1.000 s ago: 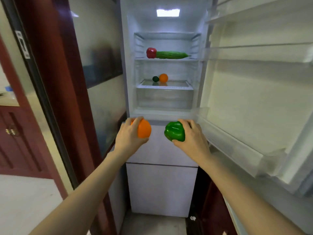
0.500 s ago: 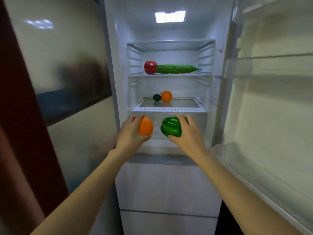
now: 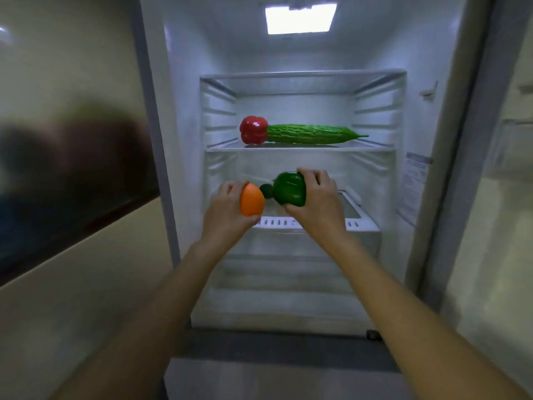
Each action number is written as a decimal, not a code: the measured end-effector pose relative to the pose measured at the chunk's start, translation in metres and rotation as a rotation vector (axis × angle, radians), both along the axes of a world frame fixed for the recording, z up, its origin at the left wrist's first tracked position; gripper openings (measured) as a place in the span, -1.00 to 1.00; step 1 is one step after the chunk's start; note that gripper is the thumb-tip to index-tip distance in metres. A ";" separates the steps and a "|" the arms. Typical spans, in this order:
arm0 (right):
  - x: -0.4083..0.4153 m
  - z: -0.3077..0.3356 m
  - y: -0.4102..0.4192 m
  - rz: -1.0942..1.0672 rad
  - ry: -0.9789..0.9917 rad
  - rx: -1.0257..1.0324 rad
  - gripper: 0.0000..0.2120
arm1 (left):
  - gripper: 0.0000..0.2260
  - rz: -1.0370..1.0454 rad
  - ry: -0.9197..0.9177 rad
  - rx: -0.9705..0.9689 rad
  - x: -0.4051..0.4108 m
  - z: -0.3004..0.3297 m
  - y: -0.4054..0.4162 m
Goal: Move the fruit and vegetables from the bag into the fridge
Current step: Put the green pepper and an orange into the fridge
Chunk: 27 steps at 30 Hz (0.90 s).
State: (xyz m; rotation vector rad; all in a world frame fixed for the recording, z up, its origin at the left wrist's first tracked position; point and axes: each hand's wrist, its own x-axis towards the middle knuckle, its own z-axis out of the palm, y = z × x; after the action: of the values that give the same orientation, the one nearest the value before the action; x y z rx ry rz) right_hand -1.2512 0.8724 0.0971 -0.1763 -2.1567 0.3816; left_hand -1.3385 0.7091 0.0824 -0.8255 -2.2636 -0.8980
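Note:
My left hand point(image 3: 225, 209) grips an orange point(image 3: 251, 199) and my right hand point(image 3: 317, 203) grips a green bell pepper point(image 3: 289, 188). Both are held side by side just above the front edge of the lower glass shelf point(image 3: 350, 210) of the open fridge. A small dark green fruit point(image 3: 266, 191) shows between them on that shelf. The orange that lay beside it is hidden behind the pepper. On the upper shelf point(image 3: 300, 148) lie a red bell pepper point(image 3: 253, 130) and a long bitter gourd point(image 3: 313, 134), touching end to end.
A clear crisper drawer point(image 3: 288, 243) sits below the lower shelf. The fridge door point(image 3: 490, 197) stands open at the right with its shelves. A glossy wall panel point(image 3: 72, 168) runs along the left. The fridge light point(image 3: 300, 18) is on at the top.
I have come closer to the fridge. Both hands have risen and reached forward, carrying the orange and green pepper from below the compartment up to the lower shelf's front edge.

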 end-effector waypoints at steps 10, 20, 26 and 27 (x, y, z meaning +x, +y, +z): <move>-0.044 0.051 0.028 -0.044 0.121 0.070 -0.36 | -0.32 -0.061 -0.033 0.035 -0.077 0.009 0.039; -0.070 0.114 0.024 0.014 0.109 0.211 -0.42 | -0.33 -0.035 -0.094 -0.013 -0.106 0.004 0.043; -0.120 0.136 0.050 0.039 -0.011 0.274 -0.44 | -0.39 -0.017 -0.130 0.024 -0.116 0.009 0.038; -0.127 0.138 0.054 0.040 -0.042 0.282 -0.44 | -0.39 -0.014 -0.129 0.027 -0.116 0.010 0.037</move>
State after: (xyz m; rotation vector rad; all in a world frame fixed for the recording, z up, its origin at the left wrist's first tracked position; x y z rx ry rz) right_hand -1.3785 0.9261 0.2351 0.0179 -2.2307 0.0943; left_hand -1.4547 0.7461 0.0928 -0.7924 -2.3529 -1.0126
